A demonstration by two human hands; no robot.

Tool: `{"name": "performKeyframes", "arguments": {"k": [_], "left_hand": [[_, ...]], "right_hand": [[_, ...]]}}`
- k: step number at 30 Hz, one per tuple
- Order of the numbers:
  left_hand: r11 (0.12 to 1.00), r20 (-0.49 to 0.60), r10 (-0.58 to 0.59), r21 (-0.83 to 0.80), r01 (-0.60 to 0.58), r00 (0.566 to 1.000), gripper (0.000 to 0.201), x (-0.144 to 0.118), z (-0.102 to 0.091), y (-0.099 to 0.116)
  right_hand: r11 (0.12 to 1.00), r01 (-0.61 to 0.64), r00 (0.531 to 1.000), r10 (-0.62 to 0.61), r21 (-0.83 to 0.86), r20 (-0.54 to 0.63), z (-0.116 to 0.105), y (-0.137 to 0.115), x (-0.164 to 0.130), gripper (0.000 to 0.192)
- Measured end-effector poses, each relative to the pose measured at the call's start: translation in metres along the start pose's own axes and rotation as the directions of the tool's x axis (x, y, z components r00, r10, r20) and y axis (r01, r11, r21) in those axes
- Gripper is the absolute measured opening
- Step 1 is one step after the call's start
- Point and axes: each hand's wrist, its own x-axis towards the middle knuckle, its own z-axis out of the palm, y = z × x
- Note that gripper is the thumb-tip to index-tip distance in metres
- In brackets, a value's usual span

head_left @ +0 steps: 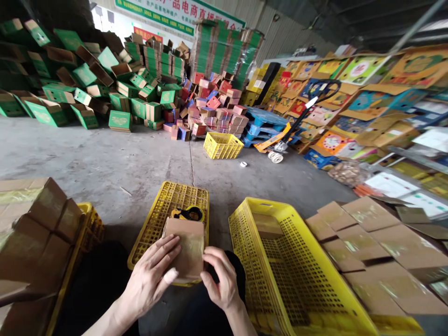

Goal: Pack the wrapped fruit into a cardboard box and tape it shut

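A small cardboard box (189, 249) with clear tape across its top rests on an upturned yellow crate (168, 200) before me. My left hand (152, 270) lies flat over the box's left side, fingers stretched onto the top and thumb apart. At the right edge of the box, my right hand (222, 280) touches it with loosely bent fingers, thumb spread lower down. Just behind the box, on the same crate, lies a yellow and black tape dispenser (189, 213). The underside of the box is hidden.
On my right stands a deep yellow crate (297, 242) with a carton (268, 225) inside. Taped cartons (378, 238) fill the far right; more cartons (35, 224) stack at left. Beyond are a yellow basket (223, 145), pallet jack (280, 142) and green boxes (120, 120).
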Motion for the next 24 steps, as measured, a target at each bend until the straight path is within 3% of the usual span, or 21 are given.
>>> {"name": "performKeyframes", "arguments": {"k": [3, 7, 14, 21, 24], "left_hand": [[0.995, -0.001, -0.095, -0.033, 0.094, 0.996, 0.033, 0.008, -0.001, 0.006], [0.988, -0.011, -0.151, -0.037, 0.150, 0.988, 0.037, 0.018, 0.001, 0.011], [0.988, -0.003, -0.140, -0.073, 0.139, 0.990, 0.091, 0.020, 0.012, 0.010], [0.961, -0.041, -0.260, -0.110, 0.254, 0.965, 0.079, 0.012, 0.017, 0.010], [0.969, -0.035, -0.226, -0.106, 0.222, 0.973, 0.078, 0.009, 0.017, 0.006]], "right_hand": [[0.994, -0.104, 0.994, 0.104, -0.013, 0.015, 0.006, -0.003, 0.011, 0.058], [0.985, -0.174, 0.982, 0.172, 0.008, 0.080, 0.021, -0.003, 0.016, 0.066], [0.919, -0.355, 0.934, 0.354, 0.168, 0.039, 0.034, 0.002, 0.003, 0.056], [0.870, -0.405, 0.898, 0.436, 0.281, -0.055, 0.050, -0.005, 0.000, 0.056], [0.861, -0.420, 0.878, 0.465, 0.287, -0.111, 0.060, -0.006, -0.001, 0.053]]}}
